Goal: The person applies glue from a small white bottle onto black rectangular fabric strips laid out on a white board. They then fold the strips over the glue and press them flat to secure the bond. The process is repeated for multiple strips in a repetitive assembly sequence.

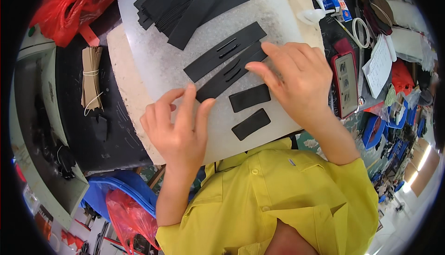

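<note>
Black rubbery-looking strip (230, 72), long with slots cut through the middle, was what both hands were working on, lying slanted across a translucent white sheet (153, 55) that covered a pale board (121, 83).

The left hand (178, 127) came up from about 6 o'clock, palm down, fingers spread a bit and not gripping anything; its fingertips (200, 104) were pressing flat on the lower end of the strip. The right hand (296, 81) reached in from around 4 o'clock, wrist bent, fingers loosely extended, with the index fingertip (252, 68) resting on the upper end of the same strip. So the hands were apart, one on each end, both just pinning it down rather than clamped around it.

Just beside it at 11 o'clock lay a second slotted strip (225, 51), nearly parallel and close. Two short black pieces (250, 98) sat on the sheet at 5 o'clock of the held strip, one below the other. A fanned pile of black strips (190, 4) was up at 12 o'clock.

Off at 9 o'clock was a bundle of brown paper strips (91, 76) tied with a band, with a red plastic bag (69, 4) at 10 o'clock. A phone in a red case (346, 84) lay at 3 o'clock next to the right hand. Sleeves of a yellow shirt (278, 194) filled the bottom.
</note>
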The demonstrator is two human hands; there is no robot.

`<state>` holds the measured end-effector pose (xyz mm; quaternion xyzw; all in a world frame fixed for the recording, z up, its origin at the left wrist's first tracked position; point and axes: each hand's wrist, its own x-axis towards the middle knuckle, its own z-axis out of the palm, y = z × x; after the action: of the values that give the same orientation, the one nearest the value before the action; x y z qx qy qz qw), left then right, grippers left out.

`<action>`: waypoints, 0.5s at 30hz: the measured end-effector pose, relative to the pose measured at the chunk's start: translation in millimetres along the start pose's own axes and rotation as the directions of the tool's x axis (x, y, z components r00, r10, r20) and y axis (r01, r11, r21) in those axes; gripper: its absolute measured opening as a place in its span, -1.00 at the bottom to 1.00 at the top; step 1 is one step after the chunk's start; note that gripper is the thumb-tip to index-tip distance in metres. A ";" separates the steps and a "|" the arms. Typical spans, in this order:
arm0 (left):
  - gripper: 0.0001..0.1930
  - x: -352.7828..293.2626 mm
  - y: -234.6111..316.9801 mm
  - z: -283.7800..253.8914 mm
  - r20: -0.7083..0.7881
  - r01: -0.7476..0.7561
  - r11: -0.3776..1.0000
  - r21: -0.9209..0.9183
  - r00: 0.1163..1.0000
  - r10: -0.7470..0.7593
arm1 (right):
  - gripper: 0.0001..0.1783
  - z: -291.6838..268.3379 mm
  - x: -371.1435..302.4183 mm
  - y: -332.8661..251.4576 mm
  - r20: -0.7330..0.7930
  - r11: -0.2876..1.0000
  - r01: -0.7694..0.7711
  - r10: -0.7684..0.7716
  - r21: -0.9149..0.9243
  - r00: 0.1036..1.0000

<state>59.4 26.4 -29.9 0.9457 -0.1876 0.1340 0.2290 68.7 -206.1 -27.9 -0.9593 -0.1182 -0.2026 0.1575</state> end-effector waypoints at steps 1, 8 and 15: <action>-0.66 -2.7 4.0 2.2 -0.006 0.008 1.000 0.014 1.000 -0.008 | -0.67 8.7 -1.7 -1.7 -0.047 0.998 -0.022 0.025 0.059 0.999; -0.73 -0.8 15.0 6.0 -0.007 0.198 0.936 -0.291 0.978 -0.209 | -0.69 -8.2 -1.8 -11.0 0.125 0.802 -0.372 0.357 0.467 0.926; -0.73 14.8 12.1 22.0 -0.109 -0.046 0.921 -0.388 0.994 0.003 | -0.64 -2.7 -7.5 -14.4 0.122 0.866 -0.110 0.057 0.487 0.991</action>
<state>71.3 1.4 -39.2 0.8704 -0.2099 0.1470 0.4204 56.9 -195.0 -25.0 -0.9009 -0.1321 -0.1086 0.3990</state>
